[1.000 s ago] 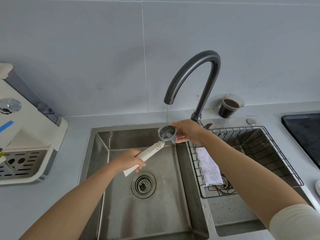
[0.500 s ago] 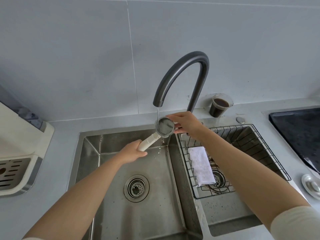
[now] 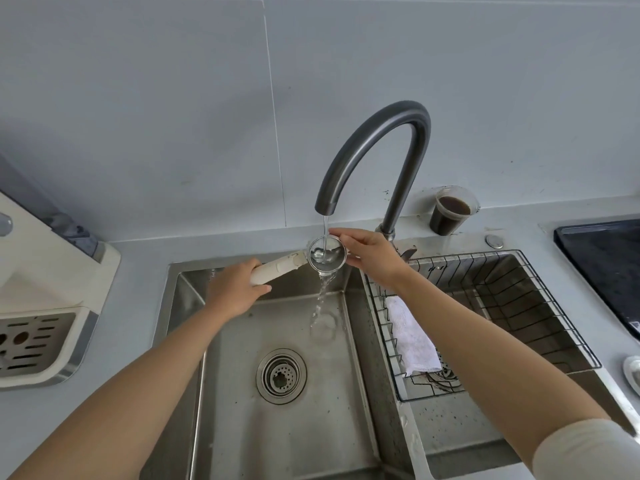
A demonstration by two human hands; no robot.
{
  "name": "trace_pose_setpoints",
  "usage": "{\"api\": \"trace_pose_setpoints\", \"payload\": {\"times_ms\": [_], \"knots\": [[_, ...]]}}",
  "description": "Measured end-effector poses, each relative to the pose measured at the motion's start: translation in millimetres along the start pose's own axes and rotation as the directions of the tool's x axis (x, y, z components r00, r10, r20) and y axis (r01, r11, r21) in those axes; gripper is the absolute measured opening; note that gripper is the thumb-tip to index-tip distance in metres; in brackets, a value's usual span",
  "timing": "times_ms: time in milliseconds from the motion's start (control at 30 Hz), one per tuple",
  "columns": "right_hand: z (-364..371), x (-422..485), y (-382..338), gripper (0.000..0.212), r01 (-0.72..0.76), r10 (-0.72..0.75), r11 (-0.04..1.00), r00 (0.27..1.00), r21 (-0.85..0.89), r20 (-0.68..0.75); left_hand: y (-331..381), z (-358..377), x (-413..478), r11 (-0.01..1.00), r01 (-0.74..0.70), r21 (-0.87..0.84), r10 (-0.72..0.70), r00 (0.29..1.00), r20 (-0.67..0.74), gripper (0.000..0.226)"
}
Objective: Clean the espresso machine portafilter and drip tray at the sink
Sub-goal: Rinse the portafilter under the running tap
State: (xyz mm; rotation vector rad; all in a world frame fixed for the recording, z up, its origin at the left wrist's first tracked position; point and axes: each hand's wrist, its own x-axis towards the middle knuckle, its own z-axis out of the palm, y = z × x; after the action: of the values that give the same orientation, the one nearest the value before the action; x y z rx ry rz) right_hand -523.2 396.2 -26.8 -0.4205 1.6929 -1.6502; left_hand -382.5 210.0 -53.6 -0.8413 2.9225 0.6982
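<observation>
The portafilter (image 3: pixel 325 255) has a steel basket and a cream handle. It is held over the left sink basin (image 3: pixel 284 420), right under the dark faucet (image 3: pixel 377 157). A thin stream of water falls into the basket and spills down into the basin. My left hand (image 3: pixel 235 289) grips the cream handle. My right hand (image 3: pixel 370 254) pinches the basket's rim with thumb and fingers. The espresso machine (image 3: pixel 52 299) stands at the left edge with its slotted drip tray (image 3: pixel 31 341) in place.
A wire rack (image 3: pixel 502 323) sits in the right basin with a white cloth (image 3: pixel 412 337) draped in it. A cup of dark liquid (image 3: pixel 450 213) stands behind the sink by the wall. A black cooktop (image 3: pixel 609 268) lies at the far right.
The portafilter has turned from tilted towards me to nearly level under the tap. Water now pours out of the basket into the basin. The view has shifted slightly.
</observation>
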Motion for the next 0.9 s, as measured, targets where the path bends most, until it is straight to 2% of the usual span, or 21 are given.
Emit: {"api": "trace_pose_setpoints", "payload": {"times_ms": [133,233,300,433,533,667,767,900], "knots": [[8,7,6,0.033,-0.008,0.007,0.983,1.0,0.184,0.007,-2,-22,-6,0.994,-0.005,0.112,0.011,0.998,-0.054,0.038],[13,10,9,0.033,-0.037,0.031,0.968,0.999,0.25,0.028,1,-39,-14,0.975,-0.016,0.22,0.027,0.999,-0.046,0.036],[17,10,11,0.032,-0.079,0.071,0.969,0.997,0.235,0.044,2,-47,-20,0.962,-0.026,0.272,0.031,0.999,-0.014,0.035],[23,10,15,0.032,-0.171,0.162,0.978,0.983,0.12,0.086,-3,-55,-30,0.966,-0.024,0.257,-0.011,0.991,0.133,0.027],[25,7,14,0.025,-0.221,0.217,0.975,0.971,0.029,0.104,-10,-54,-33,0.981,-0.017,0.193,-0.036,0.962,0.269,0.022],[23,3,5,0.018,-0.259,0.269,0.96,0.959,-0.108,0.091,-18,-41,-37,1.0,0.023,-0.013,-0.015,0.902,0.431,0.021],[17,1,-5,0.021,-0.26,0.279,0.945,0.957,-0.199,0.076,-17,-28,-39,0.985,0.066,-0.157,0.016,0.881,0.473,0.02],[9,-1,-19,0.022,-0.242,0.266,0.933,0.962,-0.267,0.057,-6,-15,-37,0.951,0.115,-0.286,0.04,0.873,0.485,0.008]]}}
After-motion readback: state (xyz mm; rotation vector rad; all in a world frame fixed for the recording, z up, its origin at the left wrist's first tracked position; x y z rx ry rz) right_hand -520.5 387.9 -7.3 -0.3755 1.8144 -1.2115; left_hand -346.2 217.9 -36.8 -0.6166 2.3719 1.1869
